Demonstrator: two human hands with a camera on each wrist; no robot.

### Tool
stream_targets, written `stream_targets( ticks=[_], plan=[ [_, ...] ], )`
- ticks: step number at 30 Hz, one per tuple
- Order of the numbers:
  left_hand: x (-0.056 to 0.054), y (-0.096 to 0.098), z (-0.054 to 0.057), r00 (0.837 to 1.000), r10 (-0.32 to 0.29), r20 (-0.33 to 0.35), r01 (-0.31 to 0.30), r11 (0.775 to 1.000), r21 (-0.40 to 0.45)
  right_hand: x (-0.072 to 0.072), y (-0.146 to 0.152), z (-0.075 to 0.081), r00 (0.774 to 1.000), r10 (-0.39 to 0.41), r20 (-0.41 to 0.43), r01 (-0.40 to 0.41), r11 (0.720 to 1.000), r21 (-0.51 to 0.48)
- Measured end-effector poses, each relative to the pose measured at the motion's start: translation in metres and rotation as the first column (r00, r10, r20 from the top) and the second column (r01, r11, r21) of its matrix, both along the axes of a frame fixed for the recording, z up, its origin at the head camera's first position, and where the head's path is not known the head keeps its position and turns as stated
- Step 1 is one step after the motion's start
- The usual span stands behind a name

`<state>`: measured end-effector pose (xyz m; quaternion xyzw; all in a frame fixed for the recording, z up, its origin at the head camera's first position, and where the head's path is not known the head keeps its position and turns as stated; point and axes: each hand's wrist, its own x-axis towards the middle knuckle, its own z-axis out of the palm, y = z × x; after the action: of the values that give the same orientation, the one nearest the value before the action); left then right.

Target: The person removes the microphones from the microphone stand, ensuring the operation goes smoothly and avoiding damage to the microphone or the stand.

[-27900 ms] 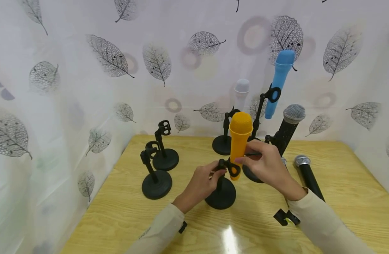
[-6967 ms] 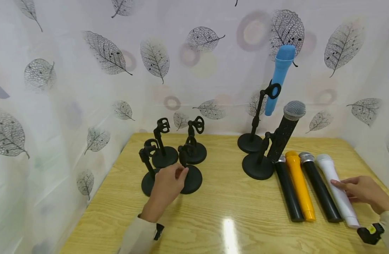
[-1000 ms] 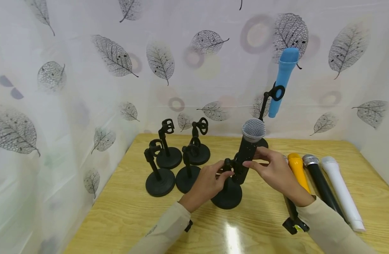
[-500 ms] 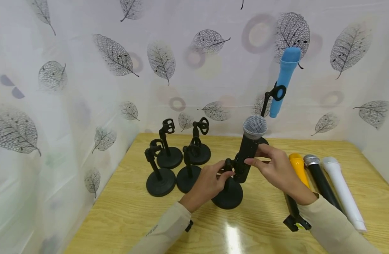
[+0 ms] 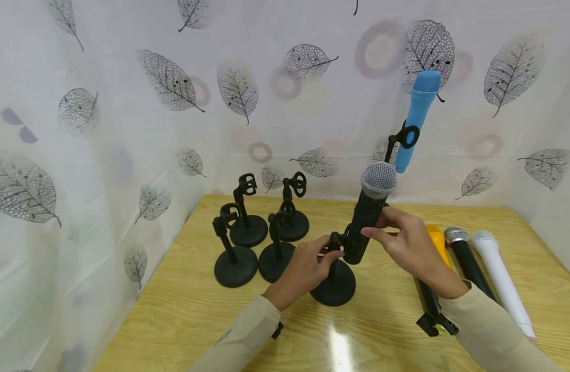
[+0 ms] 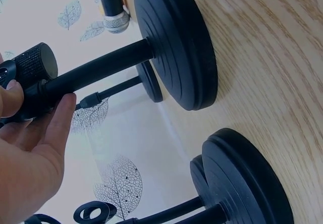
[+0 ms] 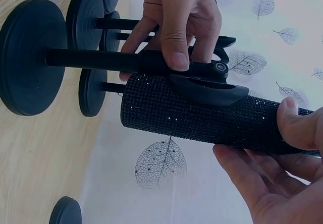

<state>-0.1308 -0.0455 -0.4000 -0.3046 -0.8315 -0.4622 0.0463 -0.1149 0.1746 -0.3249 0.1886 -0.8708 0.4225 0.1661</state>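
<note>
A black, glittery microphone (image 5: pixel 366 214) with a silver mesh head tilts to the right in the clip of a black desk stand (image 5: pixel 333 287). My left hand (image 5: pixel 301 268) grips the top of the stand's post, just below the clip. The thumb and fingers of my right hand (image 5: pixel 407 248) pinch the microphone's body above the clip. In the right wrist view, the clip (image 7: pixel 212 90) still cups one side of the microphone (image 7: pixel 202 118), whose lower end sticks out past it. The left wrist view shows the stand's round base (image 6: pixel 176 47) close to the wooden tabletop.
Several bare black stands (image 5: pixel 235 266) are grouped at the left. A blue microphone (image 5: pixel 417 106) leans in a taller stand at the back. Yellow (image 5: pixel 437 243), white (image 5: pixel 501 279) and black microphones (image 5: pixel 468 263) lie at the right, partly under my right forearm. A leaf-print curtain (image 5: pixel 275 103) hangs behind.
In the last second my right hand and the glittery microphone have shifted up and right through the clip. My left hand and the stand stay put. Earlier, white and yellow microphones stood in stands.
</note>
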Motion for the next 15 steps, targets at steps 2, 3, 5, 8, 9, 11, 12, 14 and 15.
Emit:
stream_targets(
  ticks=[2, 3, 5, 8, 9, 11, 12, 14, 15],
  plan=[
    [0.0, 0.0, 0.0, 1.0, 0.002, -0.002, -0.002, 1.0, -0.002, 0.0, 0.0, 0.002, 1.0, -0.006, -0.002, 0.006, 1.0, 0.003],
    [0.0, 0.0, 0.0, 1.0, 0.003, -0.003, -0.003, 1.0, -0.003, 0.0, 0.0, 0.003, 1.0, -0.008, -0.001, 0.008, 1.0, 0.004],
    [0.0, 0.0, -0.001, 1.0, 0.004, -0.003, -0.004, 1.0, -0.005, 0.001, 0.0, 0.004, 1.0, -0.015, 0.001, 0.014, 1.0, 0.008],
    [0.0, -0.001, -0.002, 1.0, 0.003, -0.005, -0.003, 1.0, -0.002, 0.001, 0.0, 0.007, 1.0, -0.024, 0.005, 0.024, 1.0, 0.008],
    [0.0, 0.0, -0.002, 1.0, 0.003, -0.006, -0.003, 1.0, 0.0, 0.001, 0.0, 0.009, 1.0, -0.026, 0.006, 0.026, 1.0, 0.008],
    [0.0, 0.0, -0.002, 1.0, 0.003, -0.007, -0.003, 1.0, 0.002, 0.002, 0.0, 0.011, 1.0, -0.026, 0.008, 0.026, 1.0, 0.005],
    [0.0, 0.0, -0.002, 1.0, 0.003, -0.007, -0.003, 1.0, 0.003, 0.002, 0.001, 0.012, 1.0, -0.025, 0.009, 0.025, 1.0, 0.003],
    [0.0, 0.0, -0.002, 1.0, 0.003, -0.006, -0.003, 1.0, 0.003, 0.003, 0.001, 0.013, 1.0, -0.025, 0.004, 0.025, 1.0, 0.004],
    [0.0, 0.0, -0.002, 1.0, 0.003, -0.005, -0.003, 1.0, 0.004, 0.003, 0.001, 0.014, 1.0, -0.026, -0.001, 0.026, 1.0, 0.008]
  ],
)
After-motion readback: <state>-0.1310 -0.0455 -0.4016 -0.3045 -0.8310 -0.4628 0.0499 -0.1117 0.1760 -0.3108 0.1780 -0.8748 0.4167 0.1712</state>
